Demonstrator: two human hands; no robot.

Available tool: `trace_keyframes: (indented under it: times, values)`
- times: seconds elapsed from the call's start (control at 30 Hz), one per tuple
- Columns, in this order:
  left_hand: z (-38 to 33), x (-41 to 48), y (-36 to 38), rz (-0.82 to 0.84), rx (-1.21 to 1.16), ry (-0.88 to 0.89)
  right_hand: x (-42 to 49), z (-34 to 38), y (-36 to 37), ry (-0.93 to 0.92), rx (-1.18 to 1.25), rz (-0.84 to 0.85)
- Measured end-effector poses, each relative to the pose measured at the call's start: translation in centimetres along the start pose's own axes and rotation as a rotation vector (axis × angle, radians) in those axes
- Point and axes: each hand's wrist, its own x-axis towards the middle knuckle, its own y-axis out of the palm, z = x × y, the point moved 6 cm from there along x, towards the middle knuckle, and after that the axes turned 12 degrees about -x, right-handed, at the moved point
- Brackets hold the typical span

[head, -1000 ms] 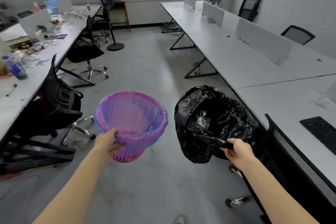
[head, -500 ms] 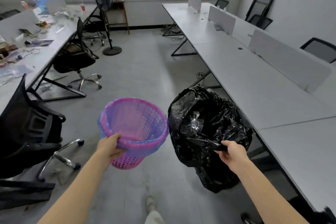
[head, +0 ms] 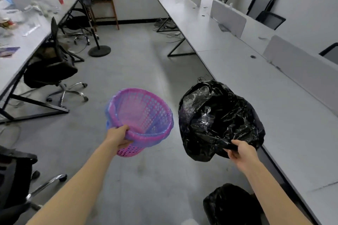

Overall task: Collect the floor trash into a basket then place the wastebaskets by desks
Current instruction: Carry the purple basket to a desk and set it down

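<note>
Baskets (head: pixel 146 109) (head: pixel 217 115) farther forward, firmly in hands (head: pixel 118 136) (head: pixel 242 152)

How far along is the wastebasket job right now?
Seemingly done: one black-bagged bin sits by the right desk. In hand: left hand grips the pink basket by its rim, right hand grips a black bag, both held above the floor. Left: setting these by desks.
</note>
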Motion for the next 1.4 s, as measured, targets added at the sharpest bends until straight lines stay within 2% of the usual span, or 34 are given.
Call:
trace_keyframes:
  times: [0.2, 0.47, 0.77, 1.13, 1.23, 1.4]
  values:
    - [-5.3, 10.7, 6.0, 0.001, -0.001, -0.052, 10.7, 5.9, 7.3, 0.034, 0.013, 0.011]
    - [-14.0, 24.5, 14.1, -0.099, 0.01, -0.062, 25.2, 17.2, 18.0, 0.086, -0.112, 0.054]
    - [-21.7, 41.8, 21.0, -0.138, 0.074, -0.096, 38.4, 25.6, 28.4, 0.16, -0.222, -0.02]
    - [-26.0, 68.3, 32.0, -0.078, 0.282, -0.218, 56.9, 29.0, 41.5, 0.346, -0.275, -0.179]
    - [-25.2, 73.6, 34.5, -0.071, 0.34, -0.204, 61.4, 27.9, 43.8, 0.413, -0.328, -0.229]
    - [-19.2, 83.4, 37.9, -0.08, 0.435, -0.253, 71.8, 23.3, 47.2, 0.542, -0.395, -0.286]
